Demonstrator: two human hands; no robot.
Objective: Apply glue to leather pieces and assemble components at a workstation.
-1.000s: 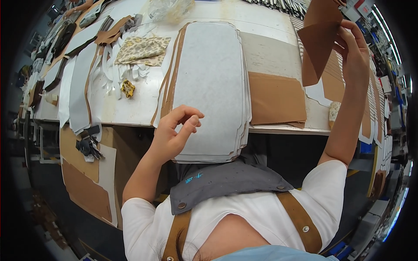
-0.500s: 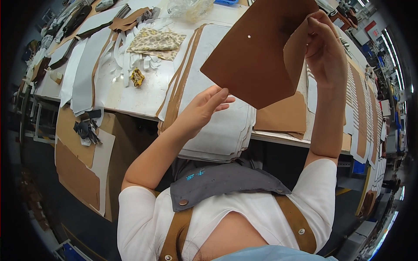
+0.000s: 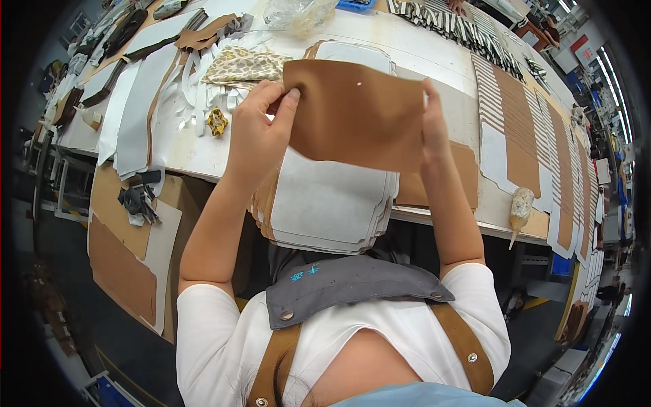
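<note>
Brown sheet (image 3: 356, 112), held flat above the table edge. Left hand (image 3: 261, 129) pinches its 9 o'clock edge; right hand (image 3: 434, 122) grips the 3 o'clock edge, fingers mostly hidden behind. White stack (image 3: 325, 203) at 6 o'clock, partly covered, overhangs the table (image 3: 420, 51).

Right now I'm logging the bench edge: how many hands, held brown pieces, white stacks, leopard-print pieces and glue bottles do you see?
Hands: 2, left hand and right hand
Brown piece: 1, held by both hands
White stack: 1
Leopard piece: 1
Glue bottle: 1
Total: 6
</note>
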